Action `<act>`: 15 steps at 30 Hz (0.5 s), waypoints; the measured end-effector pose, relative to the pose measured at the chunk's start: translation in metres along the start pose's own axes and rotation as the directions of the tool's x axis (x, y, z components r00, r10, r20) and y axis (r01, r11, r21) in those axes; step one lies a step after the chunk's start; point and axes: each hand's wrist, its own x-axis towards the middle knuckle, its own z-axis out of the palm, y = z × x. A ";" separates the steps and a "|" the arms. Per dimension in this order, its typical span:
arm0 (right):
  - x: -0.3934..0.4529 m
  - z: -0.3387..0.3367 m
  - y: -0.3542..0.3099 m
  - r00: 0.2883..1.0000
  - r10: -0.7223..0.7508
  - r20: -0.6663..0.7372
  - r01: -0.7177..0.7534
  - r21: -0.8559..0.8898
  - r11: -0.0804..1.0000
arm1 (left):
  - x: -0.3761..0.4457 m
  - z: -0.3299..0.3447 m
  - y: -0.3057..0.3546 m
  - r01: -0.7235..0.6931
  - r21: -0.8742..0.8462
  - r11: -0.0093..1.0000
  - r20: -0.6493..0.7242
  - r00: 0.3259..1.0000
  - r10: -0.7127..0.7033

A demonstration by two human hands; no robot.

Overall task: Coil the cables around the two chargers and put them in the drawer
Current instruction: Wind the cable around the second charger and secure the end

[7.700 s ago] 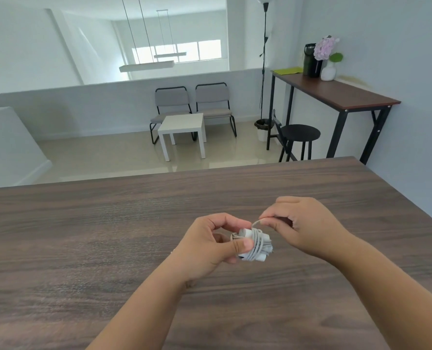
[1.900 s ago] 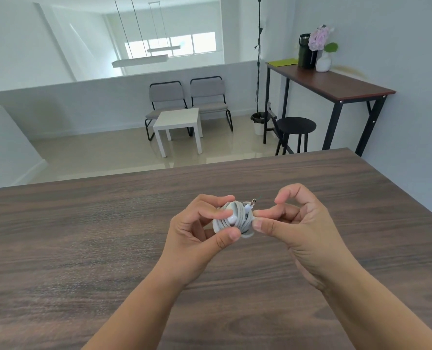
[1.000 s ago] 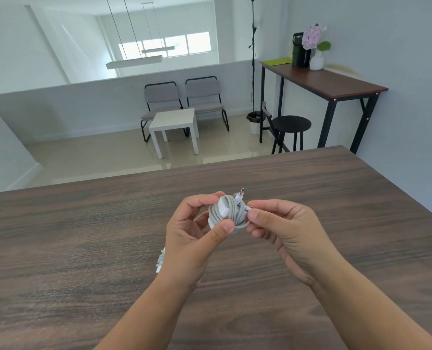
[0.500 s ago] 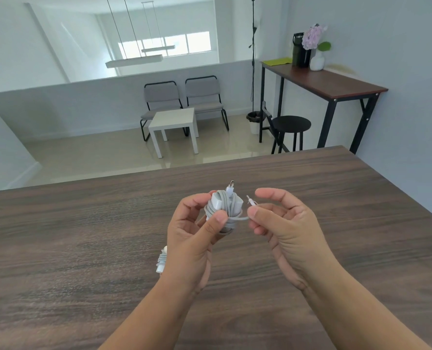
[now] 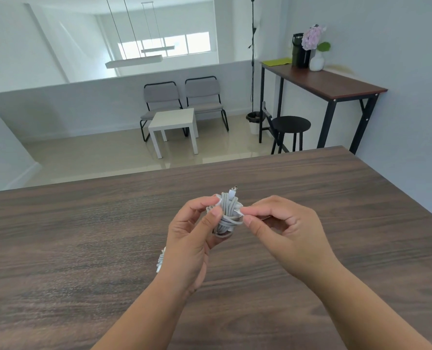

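Observation:
A white charger (image 5: 227, 213) wrapped in grey-white cable is held above the dark wooden table (image 5: 83, 236). My left hand (image 5: 189, 238) grips it between thumb and fingers. My right hand (image 5: 280, 228) pinches the cable's white plug end against the right side of the bundle. A metal tip sticks up from the top of the bundle. A second white charger (image 5: 160, 260) lies on the table, mostly hidden behind my left wrist. No drawer is in view.
Beyond the table's far edge lie a tiled floor, a small white side table (image 5: 174, 122) and two grey chairs (image 5: 182, 97). A tall dark desk (image 5: 321, 79) with a black stool (image 5: 289, 125) stands at the right wall.
My right hand has closed in and now pinches the plug end against the bundle. The bundle has turned slightly in my left hand and sits a little lower.

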 end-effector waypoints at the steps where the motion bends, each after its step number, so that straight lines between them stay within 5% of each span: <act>1: 0.002 -0.001 0.001 0.998 -0.058 0.012 0.059 -0.064 0.996 | 0.000 0.001 0.000 0.006 0.010 1.000 -0.002 1.000 -0.006; 9: 0.014 -0.009 0.004 0.965 -0.225 0.136 0.260 -0.364 0.894 | 0.000 0.003 0.004 0.032 0.098 0.995 -0.003 1.000 -0.031; 15: 0.016 -0.009 0.005 0.953 -0.234 0.194 0.294 -0.396 0.870 | 0.001 0.003 0.002 0.051 0.118 0.992 -0.001 0.999 -0.051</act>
